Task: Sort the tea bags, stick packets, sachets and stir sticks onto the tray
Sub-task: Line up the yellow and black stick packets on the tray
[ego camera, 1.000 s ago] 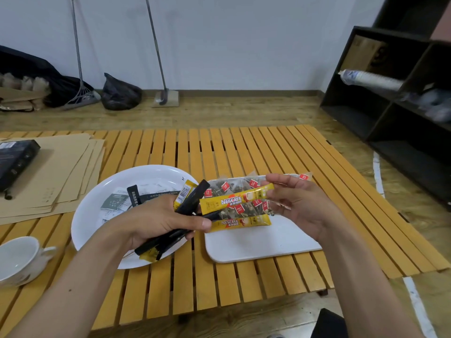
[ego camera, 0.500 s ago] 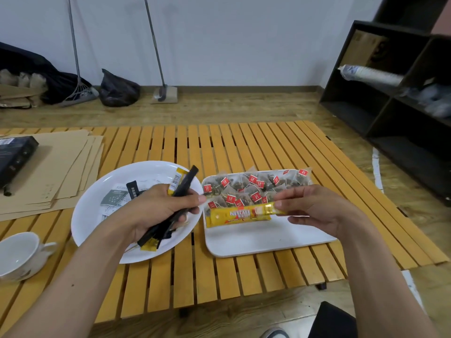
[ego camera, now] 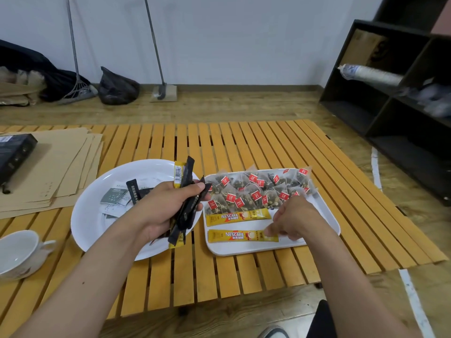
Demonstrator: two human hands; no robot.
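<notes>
A white rectangular tray (ego camera: pixel 327 215) lies on the slatted table, its far half covered with clear tea bags (ego camera: pixel 253 189) bearing red tags. Two yellow Nescafe stick packets lie flat on the tray: one (ego camera: pixel 238 216) just below the tea bags, the other (ego camera: pixel 241 236) near the front edge. My right hand (ego camera: pixel 296 220) pinches the right end of the front packet. My left hand (ego camera: pixel 168 206) hovers over the white round plate (ego camera: pixel 90 223), shut on a bundle of black and yellow stick packets (ego camera: pixel 185 203). Grey and white sachets (ego camera: pixel 117 198) lie in the plate.
Brown paper envelopes (ego camera: pixel 56 172) with a black box (ego camera: pixel 14 154) lie at the table's left. A white cup (ego camera: pixel 17 252) stands at the near left edge. A black shelf unit (ego camera: pixel 400 98) stands to the right, brooms and a black bag by the far wall.
My right hand carried a yellow packet down from mid-air and laid it on the tray's front part, below the first packet. My left hand tilted its bundle more upright.
</notes>
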